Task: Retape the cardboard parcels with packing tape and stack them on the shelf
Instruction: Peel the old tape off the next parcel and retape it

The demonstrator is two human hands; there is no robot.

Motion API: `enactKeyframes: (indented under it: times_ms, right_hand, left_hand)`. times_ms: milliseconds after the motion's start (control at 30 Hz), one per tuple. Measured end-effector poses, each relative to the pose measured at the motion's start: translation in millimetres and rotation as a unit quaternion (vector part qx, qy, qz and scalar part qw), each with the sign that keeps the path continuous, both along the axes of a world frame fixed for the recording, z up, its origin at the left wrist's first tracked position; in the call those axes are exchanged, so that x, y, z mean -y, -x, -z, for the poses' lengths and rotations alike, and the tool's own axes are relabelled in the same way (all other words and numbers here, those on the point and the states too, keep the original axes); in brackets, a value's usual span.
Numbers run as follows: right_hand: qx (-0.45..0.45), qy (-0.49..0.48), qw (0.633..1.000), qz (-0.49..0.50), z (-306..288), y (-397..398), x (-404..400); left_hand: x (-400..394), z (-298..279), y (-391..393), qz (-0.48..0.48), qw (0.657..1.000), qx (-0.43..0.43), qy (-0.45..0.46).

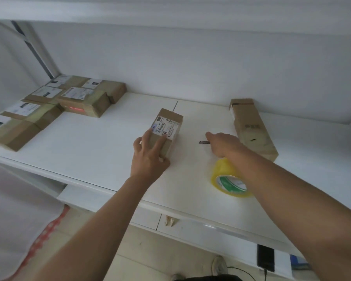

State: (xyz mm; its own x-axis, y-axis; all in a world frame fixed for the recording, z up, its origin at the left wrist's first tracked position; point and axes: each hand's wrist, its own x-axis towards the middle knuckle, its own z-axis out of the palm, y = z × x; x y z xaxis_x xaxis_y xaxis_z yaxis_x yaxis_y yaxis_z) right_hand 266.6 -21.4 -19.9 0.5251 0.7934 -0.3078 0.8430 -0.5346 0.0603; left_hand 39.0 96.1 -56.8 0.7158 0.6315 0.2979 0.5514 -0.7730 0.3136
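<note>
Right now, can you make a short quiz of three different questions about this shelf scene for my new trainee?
1. True or false: the left hand rests on the small labelled box.
2. Which lies nearest the front edge of the shelf? A) tape roll B) long box C) stacked boxes
3. Fill in: the right hand is at a small dark ____.

Key: 1 true; 2 A; 3 tool, probably a cutter.
</note>
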Motion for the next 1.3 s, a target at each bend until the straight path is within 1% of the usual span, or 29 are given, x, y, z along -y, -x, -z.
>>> enactKeyframes:
  times_ms: [67, 100, 133, 167, 200, 233, 267, 300, 333, 367, 400, 433, 500, 567, 600, 667, 733, 833, 867, 900, 933, 1033, 1100, 1133, 1200, 1233, 1300]
  right_hand:
    - [0.009, -0.104, 0.994, 0.018, -3, -2, -2]
    - [0.003, -0.181, 0.983, 0.029, -5, -2, -7]
    - [-0.023, -0.275, 0.960, 0.043, -5, -1, -14]
    - [-0.073, -0.373, 0.923, 0.065, -6, 3, -21]
    - [-0.144, -0.462, 0.870, 0.099, -8, 8, -29]
    - [-0.236, -0.529, 0.802, 0.144, -10, 13, -37]
    - [-0.343, -0.571, 0.720, 0.196, -13, 18, -42]
    - [-0.445, -0.588, 0.630, 0.244, -14, 21, -46]
    - [-0.523, -0.593, 0.544, 0.280, -15, 23, -48]
    - [-0.563, -0.599, 0.481, 0.304, -15, 22, -48]
    - [-0.567, -0.609, 0.455, 0.317, -16, 21, -48]
    - [-0.546, -0.624, 0.456, 0.324, -16, 19, -47]
    - [-0.486, -0.650, 0.480, 0.333, -19, 19, -41]
    - [-0.470, -0.653, 0.488, 0.339, -23, 20, -35]
    - [-0.479, -0.645, 0.495, 0.330, -25, 20, -33]
    - [-0.527, -0.614, 0.510, 0.294, -26, 23, -33]
    - [-0.579, -0.585, 0.510, 0.251, -25, 26, -35]
    - [-0.624, -0.562, 0.498, 0.219, -21, 29, -37]
    - [-0.633, -0.552, 0.500, 0.212, -20, 29, -38]
    - [-0.639, -0.536, 0.513, 0.204, -18, 29, -37]
    - [-0.641, -0.514, 0.535, 0.195, -17, 30, -37]
    - [-0.644, -0.422, 0.621, 0.150, -14, 33, -33]
    - [-0.640, -0.367, 0.664, 0.124, -14, 37, -31]
    - [-0.642, -0.343, 0.675, 0.119, -14, 39, -30]
    - [-0.655, -0.306, 0.681, 0.118, -14, 41, -30]
    - [-0.658, -0.294, 0.683, 0.118, -12, 42, -31]
    - [-0.645, -0.285, 0.700, 0.112, -10, 43, -32]
  left_hand:
    - [3, 2, -1, 0.005, 1.000, 0.009, -0.012]
    - [4, 2, -2, 0.004, 1.000, 0.007, -0.017]
    - [6, 1, -4, 0.005, 1.000, 0.007, -0.025]
    - [7, 1, -4, 0.009, 0.999, 0.008, -0.034]
    - [8, 1, -4, 0.016, 0.999, 0.008, -0.048]
    - [10, 1, -4, 0.024, 0.998, 0.007, -0.062]
    - [11, 1, -4, 0.032, 0.997, 0.003, -0.074]
    - [11, 1, -3, 0.036, 0.996, -0.001, -0.083]
    - [9, 1, -2, 0.037, 0.995, -0.006, -0.087]
    - [6, 1, 1, 0.036, 0.995, -0.006, -0.088]
    - [2, 1, 4, 0.037, 0.995, -0.005, -0.088]
    - [-2, 2, 7, 0.042, 0.995, -0.004, -0.091]
    - [-9, 4, 12, 0.058, 0.993, -0.008, -0.104]
    - [-11, 7, 13, 0.067, 0.992, -0.008, -0.103]
    - [-11, 8, 12, 0.067, 0.993, -0.004, -0.102]
    - [-10, 9, 10, 0.065, 0.993, 0.006, -0.100]
    - [-9, 10, 10, 0.062, 0.993, 0.016, -0.097]
    - [-8, 9, 11, 0.057, 0.994, 0.023, -0.090]
    - [-8, 9, 11, 0.056, 0.994, 0.023, -0.087]
    - [-8, 9, 11, 0.055, 0.995, 0.023, -0.085]
    - [-8, 9, 11, 0.055, 0.994, 0.022, -0.086]
    - [-8, 10, 10, 0.056, 0.994, 0.019, -0.093]
    - [-8, 11, 10, 0.059, 0.994, 0.017, -0.095]
    - [-8, 11, 10, 0.059, 0.993, 0.016, -0.097]
    - [-9, 12, 9, 0.059, 0.993, 0.019, -0.103]
    - [-10, 13, 9, 0.059, 0.992, 0.023, -0.106]
    - [-10, 14, 9, 0.061, 0.991, 0.029, -0.114]
